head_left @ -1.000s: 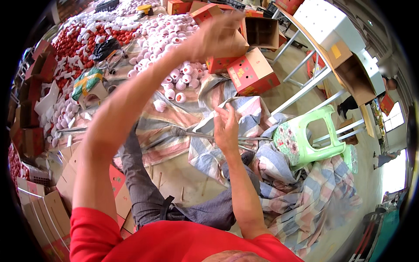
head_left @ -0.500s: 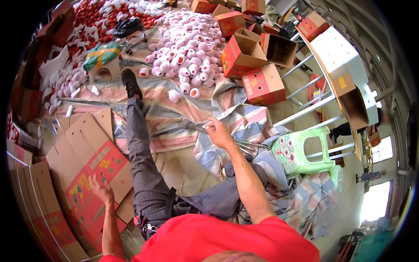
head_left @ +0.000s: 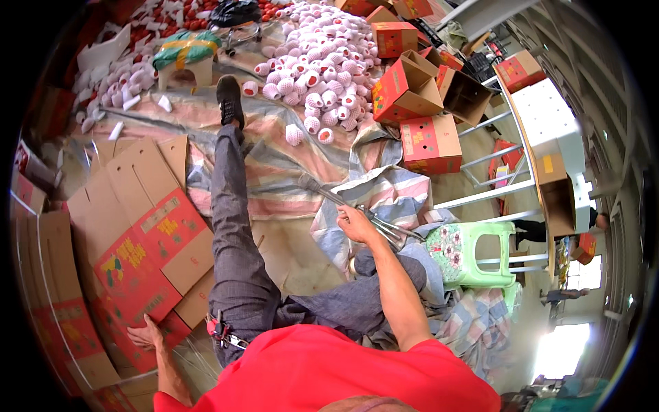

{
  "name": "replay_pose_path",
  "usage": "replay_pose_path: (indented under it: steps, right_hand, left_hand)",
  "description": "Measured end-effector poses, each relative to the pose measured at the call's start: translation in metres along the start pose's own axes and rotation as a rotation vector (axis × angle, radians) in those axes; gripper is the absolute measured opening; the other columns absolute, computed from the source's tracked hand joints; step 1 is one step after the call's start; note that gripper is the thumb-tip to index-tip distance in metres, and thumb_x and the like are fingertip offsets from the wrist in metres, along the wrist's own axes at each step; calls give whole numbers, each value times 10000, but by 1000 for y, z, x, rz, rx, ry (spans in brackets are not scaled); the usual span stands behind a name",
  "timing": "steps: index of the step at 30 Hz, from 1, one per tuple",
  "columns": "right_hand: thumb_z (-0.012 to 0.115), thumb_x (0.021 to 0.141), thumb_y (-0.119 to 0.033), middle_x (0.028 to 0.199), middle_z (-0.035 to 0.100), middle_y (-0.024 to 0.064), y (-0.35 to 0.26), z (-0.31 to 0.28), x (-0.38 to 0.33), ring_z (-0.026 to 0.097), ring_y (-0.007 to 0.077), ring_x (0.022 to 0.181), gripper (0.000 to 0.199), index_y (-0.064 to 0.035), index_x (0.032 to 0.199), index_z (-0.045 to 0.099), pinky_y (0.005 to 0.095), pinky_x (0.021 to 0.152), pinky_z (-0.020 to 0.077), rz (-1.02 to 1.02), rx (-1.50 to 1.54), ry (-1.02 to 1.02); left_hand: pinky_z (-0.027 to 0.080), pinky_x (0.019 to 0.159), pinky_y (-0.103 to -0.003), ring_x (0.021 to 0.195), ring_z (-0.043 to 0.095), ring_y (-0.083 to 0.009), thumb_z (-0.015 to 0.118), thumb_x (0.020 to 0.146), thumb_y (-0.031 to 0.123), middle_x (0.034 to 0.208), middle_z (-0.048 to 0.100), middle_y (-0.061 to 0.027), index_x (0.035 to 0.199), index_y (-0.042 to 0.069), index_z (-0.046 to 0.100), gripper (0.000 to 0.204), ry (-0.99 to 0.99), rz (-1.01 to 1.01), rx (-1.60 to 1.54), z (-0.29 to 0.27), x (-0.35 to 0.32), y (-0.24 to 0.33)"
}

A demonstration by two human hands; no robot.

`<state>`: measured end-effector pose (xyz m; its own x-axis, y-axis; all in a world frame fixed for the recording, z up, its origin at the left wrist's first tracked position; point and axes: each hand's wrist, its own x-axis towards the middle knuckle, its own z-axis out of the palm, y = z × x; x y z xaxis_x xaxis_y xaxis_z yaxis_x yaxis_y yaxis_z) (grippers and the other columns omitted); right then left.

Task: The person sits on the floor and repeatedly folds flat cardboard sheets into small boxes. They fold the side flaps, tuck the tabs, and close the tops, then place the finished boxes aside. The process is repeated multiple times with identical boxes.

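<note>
My left hand [head_left: 145,335] is low on the left, its fingers spread and touching the lower edge of a flattened red and brown carton [head_left: 154,237]. That carton leans on a stack of other flat cartons [head_left: 58,295]. My right hand [head_left: 354,224] hangs over my bent leg with its fingers curled; what they close on, if anything, is hidden. Just beyond and beside it lie thin metal rods [head_left: 384,230] on a striped tarp [head_left: 288,161]. My left leg stretches forward across the tarp.
A heap of foam-netted red fruit [head_left: 322,69] lies ahead. Open cartons [head_left: 406,89] stand at its right. A green plastic stool [head_left: 473,254] is by my right side, near a long table [head_left: 542,165]. A low seat with a green cover [head_left: 185,51] stands past my foot.
My left hand has come down from above the carton to its lower edge. My right hand has moved slightly down and right, its fingers now more curled. The view has shifted.
</note>
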<state>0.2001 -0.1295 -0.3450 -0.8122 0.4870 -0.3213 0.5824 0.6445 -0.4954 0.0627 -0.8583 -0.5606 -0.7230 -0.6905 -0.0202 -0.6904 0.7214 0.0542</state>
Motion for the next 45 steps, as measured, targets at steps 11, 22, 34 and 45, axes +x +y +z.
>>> replay_pose_path:
  steps: [11,22,34,45]
  right_hand:
    - [643,1024,-205,1215,750,191,6,38,-2,722,256,1099,492,43,1440,556,380,975,553,-97,-39,-216]
    - [664,986,-206,1264,717,256,11,27,12,697,398,1172,506,1,1439,574,475,997,550,-91,-87,-193]
    - [665,989,-216,1237,727,245,30,42,-12,707,378,1160,503,-6,1441,589,466,1028,535,-63,19,-130]
    - [649,1037,-192,1240,726,139,71,21,-9,677,186,1092,549,92,1478,486,330,946,528,-51,128,-83]
  left_hand:
    - [433,1056,-585,1262,588,-374,922,743,460,1283,648,-165,1424,117,488,877,-72,-78,-188,-65,-24,-4]
    - [504,955,-330,1116,619,-161,652,1028,238,1218,651,-34,1320,55,610,348,-1051,69,-1336,-69,13,34]
    - [516,663,-297,815,634,-117,693,1039,353,1005,679,-40,1264,35,628,395,-751,480,-1237,-253,-12,221]
    - [504,785,-321,905,556,-98,619,1073,177,981,666,12,1171,-22,662,226,-775,952,-1359,-290,-73,244]
